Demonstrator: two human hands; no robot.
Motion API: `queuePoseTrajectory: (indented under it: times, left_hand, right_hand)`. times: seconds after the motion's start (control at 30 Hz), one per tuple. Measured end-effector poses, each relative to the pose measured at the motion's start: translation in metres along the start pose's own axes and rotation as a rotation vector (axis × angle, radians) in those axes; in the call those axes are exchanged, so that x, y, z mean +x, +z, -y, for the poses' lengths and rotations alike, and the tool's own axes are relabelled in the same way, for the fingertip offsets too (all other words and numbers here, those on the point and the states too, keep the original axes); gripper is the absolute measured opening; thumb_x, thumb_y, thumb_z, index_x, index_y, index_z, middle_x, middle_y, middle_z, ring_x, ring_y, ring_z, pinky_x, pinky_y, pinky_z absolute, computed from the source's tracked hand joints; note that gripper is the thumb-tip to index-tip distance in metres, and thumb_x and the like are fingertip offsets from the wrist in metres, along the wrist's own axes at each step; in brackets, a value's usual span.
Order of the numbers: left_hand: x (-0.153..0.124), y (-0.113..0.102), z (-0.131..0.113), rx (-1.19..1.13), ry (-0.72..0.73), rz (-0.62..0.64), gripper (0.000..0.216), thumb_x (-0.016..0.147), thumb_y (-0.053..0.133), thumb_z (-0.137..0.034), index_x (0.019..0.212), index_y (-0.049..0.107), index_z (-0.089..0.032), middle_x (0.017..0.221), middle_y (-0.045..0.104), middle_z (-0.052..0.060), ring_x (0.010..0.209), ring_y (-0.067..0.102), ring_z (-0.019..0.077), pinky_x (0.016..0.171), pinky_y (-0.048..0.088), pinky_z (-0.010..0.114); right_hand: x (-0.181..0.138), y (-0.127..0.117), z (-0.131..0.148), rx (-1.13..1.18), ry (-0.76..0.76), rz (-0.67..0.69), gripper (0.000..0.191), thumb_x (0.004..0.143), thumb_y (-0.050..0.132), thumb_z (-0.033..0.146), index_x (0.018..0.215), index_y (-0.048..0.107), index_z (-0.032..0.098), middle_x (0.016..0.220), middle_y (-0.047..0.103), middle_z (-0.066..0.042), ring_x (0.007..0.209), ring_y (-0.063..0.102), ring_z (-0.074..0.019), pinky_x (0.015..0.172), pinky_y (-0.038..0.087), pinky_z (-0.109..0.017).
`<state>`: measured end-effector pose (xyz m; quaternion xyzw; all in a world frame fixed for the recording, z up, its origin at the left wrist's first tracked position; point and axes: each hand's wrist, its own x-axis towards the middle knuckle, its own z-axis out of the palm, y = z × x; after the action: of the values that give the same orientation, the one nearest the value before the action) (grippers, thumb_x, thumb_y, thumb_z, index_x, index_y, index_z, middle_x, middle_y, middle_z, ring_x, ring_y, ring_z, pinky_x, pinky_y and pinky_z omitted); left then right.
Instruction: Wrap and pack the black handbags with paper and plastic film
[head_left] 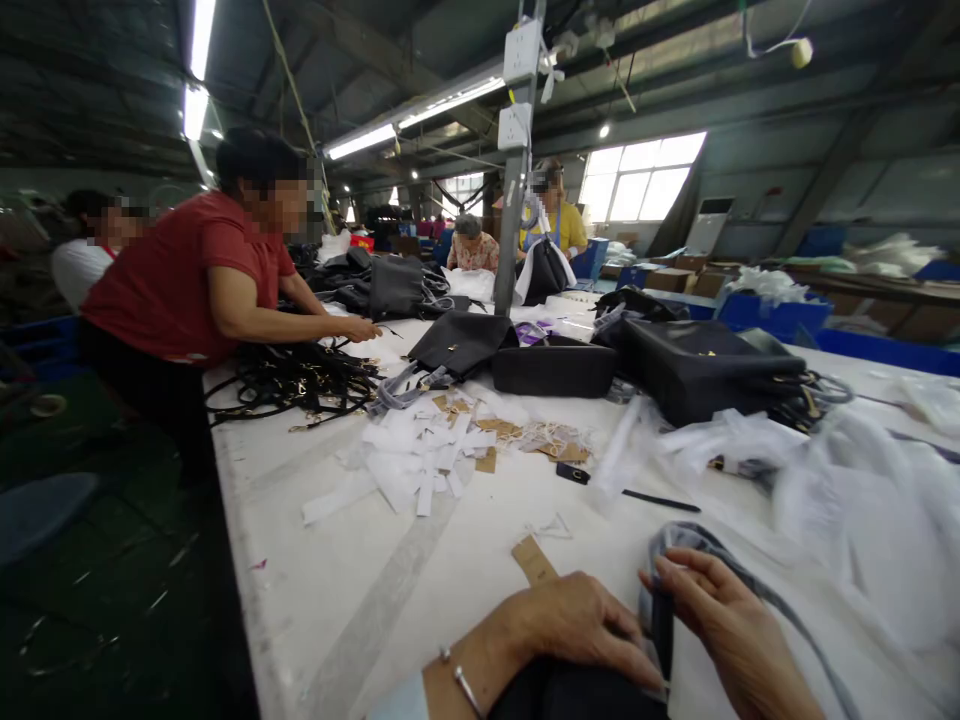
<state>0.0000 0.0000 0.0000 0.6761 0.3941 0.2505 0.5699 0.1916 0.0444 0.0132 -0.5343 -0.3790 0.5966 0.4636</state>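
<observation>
At the bottom of the view a black bag lies at the table's near edge, partly cut off by the frame. Its black strap stands up between my hands, with clear plastic wrap around it. My left hand, with a bracelet at the wrist, lies over the bag, and its fingertips are closed at the strap's lower part. Higher on the same strap, the fingers and thumb of my right hand pinch the wrapped edge. A brown paper tag sits just beyond my left hand.
White paper strips and brown tags are scattered mid-table. Black bags stand behind them; black straps are heaped at left, by a co-worker in red. Plastic sheets cover the right side. A metal post rises behind.
</observation>
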Motion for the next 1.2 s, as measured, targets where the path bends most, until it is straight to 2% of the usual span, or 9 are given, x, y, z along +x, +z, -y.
queuePoseTrajectory:
  times: [0.3, 0.43, 0.53, 0.67, 0.73, 0.8, 0.93, 1.0, 1.2]
  left_hand:
    - [-0.003, -0.005, -0.002, 0.070, 0.021, -0.031, 0.024, 0.070, 0.075, -0.045, 0.068, 0.071, -0.021, 0.058, 0.056, -0.006, 0.058, 0.049, 0.0119, 0.054, 0.033, 0.024]
    - [0.000, -0.013, -0.006, -0.152, 0.057, -0.265, 0.025, 0.074, 0.073, -0.041, 0.074, 0.071, -0.016, 0.066, 0.063, -0.002, 0.060, 0.051, 0.0106, 0.059, 0.037, 0.022]
    - [0.003, -0.022, -0.009, -0.478, 0.081, -0.446, 0.036, 0.070, 0.078, -0.046, 0.080, 0.066, -0.013, 0.070, 0.065, 0.001, 0.060, 0.055, 0.0107, 0.059, 0.042, 0.022]
    - [0.001, -0.031, -0.010, -0.872, 0.141, -0.556, 0.052, 0.061, 0.088, -0.041, 0.096, 0.059, -0.017, 0.070, 0.061, -0.003, 0.059, 0.060, 0.0104, 0.055, 0.046, 0.019]
    - [-0.003, -0.034, -0.009, -0.905, 0.149, -0.482, 0.060, 0.064, 0.087, -0.039, 0.111, 0.056, -0.019, 0.068, 0.062, -0.003, 0.055, 0.058, 0.0089, 0.052, 0.045, 0.016]
    - [-0.008, -0.036, -0.008, -0.858, 0.145, -0.307, 0.064, 0.066, 0.086, -0.040, 0.118, 0.055, -0.018, 0.065, 0.064, -0.002, 0.050, 0.057, 0.0089, 0.049, 0.044, 0.016]
    - [-0.016, -0.036, -0.008, -0.715, 0.041, 0.110, 0.055, 0.063, 0.087, -0.039, 0.106, 0.063, -0.013, 0.059, 0.065, 0.001, 0.043, 0.055, 0.0104, 0.043, 0.042, 0.017]
    - [-0.018, -0.034, -0.011, -0.661, -0.044, 0.232, 0.051, 0.062, 0.088, -0.036, 0.103, 0.066, -0.012, 0.060, 0.066, 0.002, 0.042, 0.055, 0.0097, 0.043, 0.039, 0.016]
    - [-0.018, -0.031, -0.014, -0.613, -0.122, 0.213, 0.043, 0.060, 0.088, -0.036, 0.090, 0.069, -0.011, 0.069, 0.071, 0.005, 0.051, 0.061, 0.0113, 0.050, 0.044, 0.017]
  right_hand:
    - [-0.005, -0.001, 0.005, -0.072, -0.080, -0.009, 0.052, 0.051, 0.088, 0.047, 0.087, 0.066, 0.017, 0.076, 0.073, -0.004, 0.074, 0.070, -0.0216, 0.064, 0.055, -0.024]
    - [-0.005, -0.001, 0.005, -0.122, -0.122, 0.015, 0.051, 0.056, 0.085, 0.050, 0.088, 0.064, 0.016, 0.074, 0.072, -0.004, 0.073, 0.068, -0.0207, 0.066, 0.052, -0.026]
    - [-0.001, -0.002, 0.000, -0.152, -0.157, 0.024, 0.047, 0.060, 0.083, 0.050, 0.087, 0.062, 0.017, 0.072, 0.072, -0.003, 0.070, 0.066, -0.0196, 0.065, 0.049, -0.027]
    - [0.002, -0.002, -0.005, -0.157, -0.197, 0.034, 0.040, 0.064, 0.080, 0.046, 0.085, 0.060, 0.019, 0.068, 0.069, -0.001, 0.067, 0.064, -0.0189, 0.063, 0.047, -0.028]
    - [0.002, -0.002, -0.005, -0.178, -0.212, 0.030, 0.038, 0.065, 0.078, 0.044, 0.086, 0.059, 0.019, 0.067, 0.068, 0.000, 0.066, 0.064, -0.0189, 0.063, 0.045, -0.028]
    - [0.001, -0.002, -0.004, -0.217, -0.235, 0.018, 0.036, 0.066, 0.076, 0.043, 0.086, 0.059, 0.019, 0.066, 0.066, 0.000, 0.065, 0.062, -0.0186, 0.062, 0.044, -0.028]
    - [-0.001, 0.000, -0.002, -0.314, -0.294, -0.021, 0.031, 0.067, 0.072, 0.041, 0.083, 0.059, 0.018, 0.060, 0.058, 0.004, 0.058, 0.054, -0.0139, 0.057, 0.041, -0.026]
    - [-0.001, 0.001, -0.002, -0.334, -0.291, -0.029, 0.029, 0.068, 0.071, 0.040, 0.083, 0.059, 0.019, 0.059, 0.056, 0.006, 0.056, 0.052, -0.0125, 0.056, 0.040, -0.025]
    - [0.000, 0.002, -0.003, -0.421, -0.176, -0.095, 0.027, 0.070, 0.069, 0.037, 0.082, 0.052, 0.020, 0.059, 0.058, 0.003, 0.050, 0.059, -0.0150, 0.047, 0.044, -0.024]
